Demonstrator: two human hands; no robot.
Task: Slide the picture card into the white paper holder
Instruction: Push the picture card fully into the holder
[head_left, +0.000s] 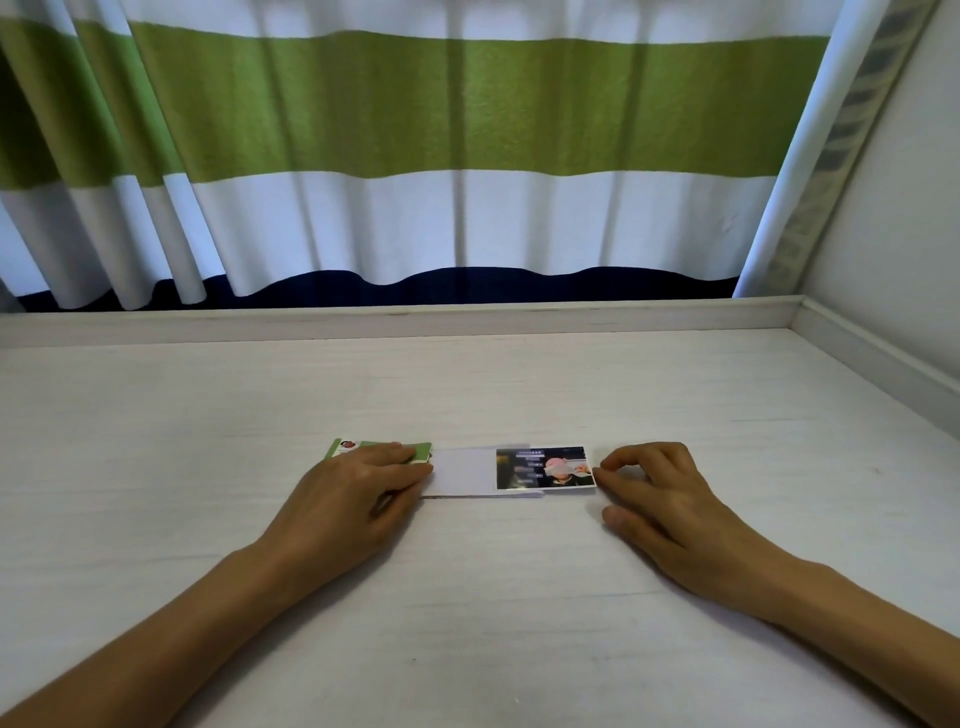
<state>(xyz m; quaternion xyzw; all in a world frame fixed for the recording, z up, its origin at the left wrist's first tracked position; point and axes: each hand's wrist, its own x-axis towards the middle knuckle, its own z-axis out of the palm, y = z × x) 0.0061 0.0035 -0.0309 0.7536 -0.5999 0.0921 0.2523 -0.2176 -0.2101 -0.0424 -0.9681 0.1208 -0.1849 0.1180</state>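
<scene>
The picture card (545, 467), a small photo print, lies flat on the pale wooden table (467, 597). Its left part sits inside the white paper holder (462, 472); most of the card still sticks out to the right. My right hand (660, 493) rests on the table with its fingertips touching the card's right edge. My left hand (353, 499) lies flat, with its fingertips pressing on the holder's left end.
A green-edged card (363, 447) lies just behind my left fingers, partly hidden by them. A raised rim (405, 317) runs along the table's back and right side. A green, white and navy curtain (441, 156) hangs behind.
</scene>
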